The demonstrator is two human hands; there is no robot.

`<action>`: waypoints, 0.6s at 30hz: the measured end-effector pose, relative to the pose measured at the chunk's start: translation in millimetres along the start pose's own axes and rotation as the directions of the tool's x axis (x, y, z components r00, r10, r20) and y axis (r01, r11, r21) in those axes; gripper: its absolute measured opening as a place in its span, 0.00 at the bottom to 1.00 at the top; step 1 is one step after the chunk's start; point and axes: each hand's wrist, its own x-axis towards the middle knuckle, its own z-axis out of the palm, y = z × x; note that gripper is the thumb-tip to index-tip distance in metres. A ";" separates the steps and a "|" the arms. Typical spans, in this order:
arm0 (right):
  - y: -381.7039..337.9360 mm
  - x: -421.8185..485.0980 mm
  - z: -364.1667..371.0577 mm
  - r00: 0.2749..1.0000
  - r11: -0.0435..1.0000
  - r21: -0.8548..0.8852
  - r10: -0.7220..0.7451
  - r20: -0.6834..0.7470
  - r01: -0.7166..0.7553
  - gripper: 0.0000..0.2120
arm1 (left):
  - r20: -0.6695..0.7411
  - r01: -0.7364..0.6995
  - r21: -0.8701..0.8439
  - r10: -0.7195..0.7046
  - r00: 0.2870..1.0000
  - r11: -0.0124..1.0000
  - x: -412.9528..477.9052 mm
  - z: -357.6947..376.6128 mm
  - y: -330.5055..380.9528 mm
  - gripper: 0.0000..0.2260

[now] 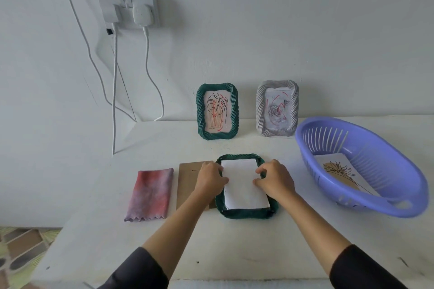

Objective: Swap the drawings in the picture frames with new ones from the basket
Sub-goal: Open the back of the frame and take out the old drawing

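A dark green frame lies face down on the white table with a white sheet set blank side up in its back. My left hand holds the frame's left edge, thumb on the sheet. My right hand pinches the sheet's right edge against the frame. A brown backing board lies left of the frame, partly under my left hand. The purple basket at right holds a flower drawing. Two frames with drawings stand at the wall: green and grey.
A folded pink-purple cloth lies left of the backing board. White cables hang from a wall socket down to the table's back left. The table's left edge drops to a patterned floor.
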 end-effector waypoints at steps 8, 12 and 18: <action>20.2 1.4 -4.2 0.990 0.996 0.027 -0.087 0.110 0.085 0.19 | 0.021 -0.003 0.027 0.002 1.000 1.000 -2.9 2.7 -2.4 0.20; 23.6 0.5 -2.3 0.988 0.992 0.088 -0.100 0.117 0.090 0.19 | 0.018 -0.008 0.022 0.008 1.000 1.000 -5.2 3.5 -2.3 0.20; 25.8 3.5 -2.9 0.986 0.992 0.096 -0.092 0.137 0.079 0.20 | 0.024 -0.016 0.058 0.014 1.000 0.998 -5.5 3.1 -0.6 0.20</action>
